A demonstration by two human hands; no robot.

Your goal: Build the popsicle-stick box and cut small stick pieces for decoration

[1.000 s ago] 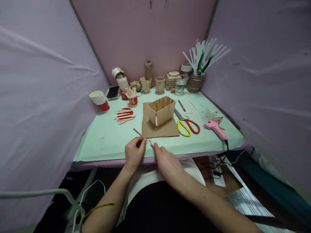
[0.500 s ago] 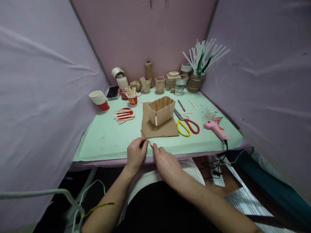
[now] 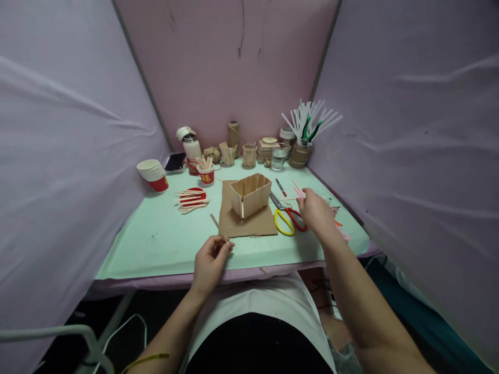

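Observation:
Near the front edge of the table, my left hand (image 3: 210, 262) pinches a flat wooden craft stick (image 3: 214, 221) that points up and left. My right hand (image 3: 317, 213) is stretched out to the right side, closed around a slim pink craft knife (image 3: 299, 192); its blade is too small to make out. Between the hands, an open box of wooden sticks (image 3: 255, 202) stands on a piece of brown cardboard (image 3: 230, 228). Scissors with one yellow and one red handle (image 3: 284, 222) lie between the cardboard and my right hand.
A pink glue gun (image 3: 345, 236) is mostly hidden behind my right forearm. Loose sticks lie on a red disc (image 3: 198, 190) at left, near stacked paper cups (image 3: 153, 175). A red marker (image 3: 280, 187) lies behind the scissors. A water cup (image 3: 278, 157) stands at the back.
My right hand has moved away from my left, out to the right, carrying the pink craft knife. My left hand stays near the front edge with the stick. The view has shifted slightly.

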